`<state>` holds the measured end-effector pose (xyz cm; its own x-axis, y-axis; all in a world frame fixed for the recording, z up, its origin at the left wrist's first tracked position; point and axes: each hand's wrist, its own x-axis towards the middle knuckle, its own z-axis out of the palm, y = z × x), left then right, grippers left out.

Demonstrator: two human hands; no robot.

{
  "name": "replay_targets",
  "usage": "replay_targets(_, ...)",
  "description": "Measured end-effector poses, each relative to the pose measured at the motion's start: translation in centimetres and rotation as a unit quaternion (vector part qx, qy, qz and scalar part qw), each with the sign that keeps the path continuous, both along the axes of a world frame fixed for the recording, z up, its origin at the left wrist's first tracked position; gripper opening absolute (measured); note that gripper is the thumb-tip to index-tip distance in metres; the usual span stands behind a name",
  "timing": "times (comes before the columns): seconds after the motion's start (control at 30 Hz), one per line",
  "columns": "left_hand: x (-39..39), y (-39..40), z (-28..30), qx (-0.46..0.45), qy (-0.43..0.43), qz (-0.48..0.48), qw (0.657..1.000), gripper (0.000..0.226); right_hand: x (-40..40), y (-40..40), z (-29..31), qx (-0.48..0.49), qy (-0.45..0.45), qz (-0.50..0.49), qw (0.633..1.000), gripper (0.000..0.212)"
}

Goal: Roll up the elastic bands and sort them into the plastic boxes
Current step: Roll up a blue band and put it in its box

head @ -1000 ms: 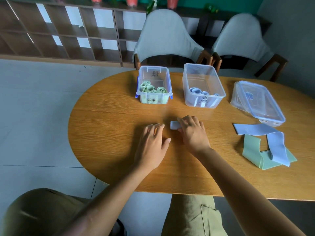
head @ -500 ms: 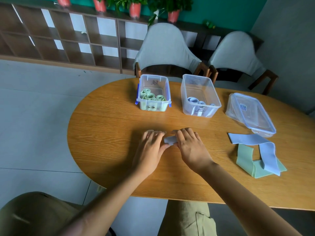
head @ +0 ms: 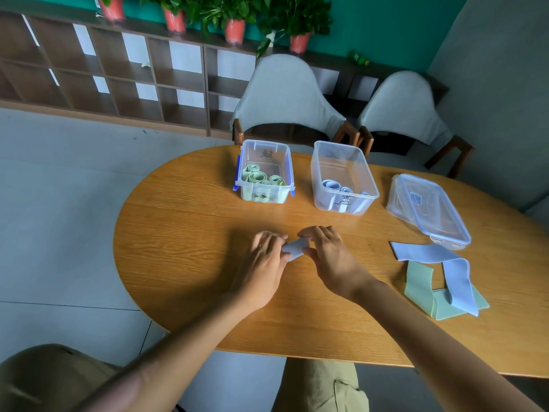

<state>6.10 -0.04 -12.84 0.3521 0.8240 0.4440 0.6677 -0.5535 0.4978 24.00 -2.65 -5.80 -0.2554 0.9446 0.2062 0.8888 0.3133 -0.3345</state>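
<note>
A rolled pale-blue elastic band (head: 294, 250) is held between both hands just above the wooden table (head: 190, 233). My left hand (head: 263, 266) pinches its left end and my right hand (head: 329, 257) pinches its right end. Behind them stand two open plastic boxes: the left box (head: 240, 176) with blue clips holds several green rolls, and the right box (head: 317, 179) holds a few blue rolls. An unrolled blue band (head: 439, 260) lies over an unrolled green band (head: 419, 286) at the right.
A clear lid (head: 430, 212) lies upside down at the right, behind the loose bands. Two grey chairs (head: 285, 96) stand at the table's far side, in front of a wooden shelf unit (head: 104, 69) topped with potted plants.
Both hands have closed on the blue roll and lifted it off the table. One second ago only the right hand touched it. The camera has tilted up.
</note>
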Motion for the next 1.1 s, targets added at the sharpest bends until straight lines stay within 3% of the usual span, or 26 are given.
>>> replay_targets(0.13,0.3,1.0,-0.1,-0.034,0.005,-0.002,0.999,0.053,0.9,0.4,0.7,0.021,-0.013,-0.017,1.000,0.030)
replay_targets(0.27,0.6,2.1,-0.3,-0.063,0.091,0.009,0.994,0.072,2.3,1.0,2.4,0.043,-0.013,-0.050,0.998,0.031)
replay_targets(0.47,0.8,2.3,0.4,-0.085,0.193,0.033,0.977,0.065,6.3,4.1,5.9,0.052,-0.038,-0.121,0.991,0.026)
replay_targets(0.77,0.4,2.3,-0.5,-0.051,0.163,0.038,0.985,0.057,11.0,9.2,8.9,0.077,-0.091,-0.216,0.969,0.022)
replay_targets(1.1,0.5,2.6,-0.7,-0.038,0.152,0.047,0.986,0.061,12.0,13.1,7.9,0.055,-0.194,-0.228,0.953,0.025)
